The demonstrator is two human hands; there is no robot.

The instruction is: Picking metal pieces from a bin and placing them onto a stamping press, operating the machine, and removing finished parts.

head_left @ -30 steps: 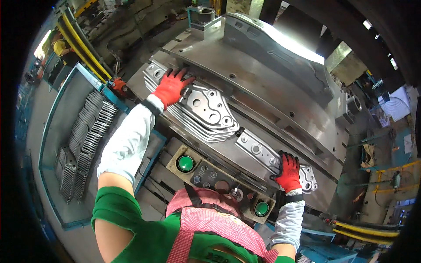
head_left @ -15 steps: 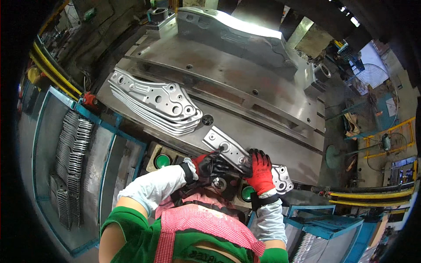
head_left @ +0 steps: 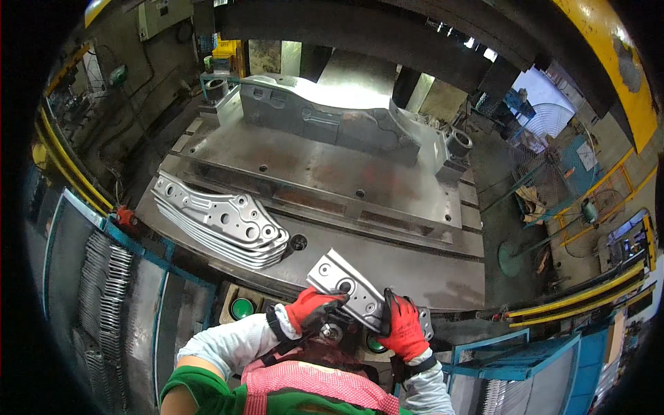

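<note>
A silver stamped metal part (head_left: 354, 296), long and pierced with round holes, is held at a slant over the near edge of the press bed. My right hand (head_left: 404, 330), in a red glove with dark fingers, grips it around the middle and covers part of it. My left hand (head_left: 311, 310), gloved alike, is closed at the near edge of its left half, with fingertips beside a large hole; the thumb is hard to make out. To the left on the bed lies a neat stack of similar metal parts (head_left: 225, 220).
A grey steel die block (head_left: 325, 124) stands on the press bed (head_left: 408, 256). Green buttons (head_left: 242, 309) sit below the near edge. Blue-framed bins (head_left: 149, 304) with stacked parts stand at left, and another blue frame (head_left: 515, 363) at right. Yellow rails (head_left: 588, 297) flank the right side.
My view has tilted up, so the bed appears lower. The held part looks tipped more toward me. My left hand has turned, showing more red glove; both hands stay at the part.
</note>
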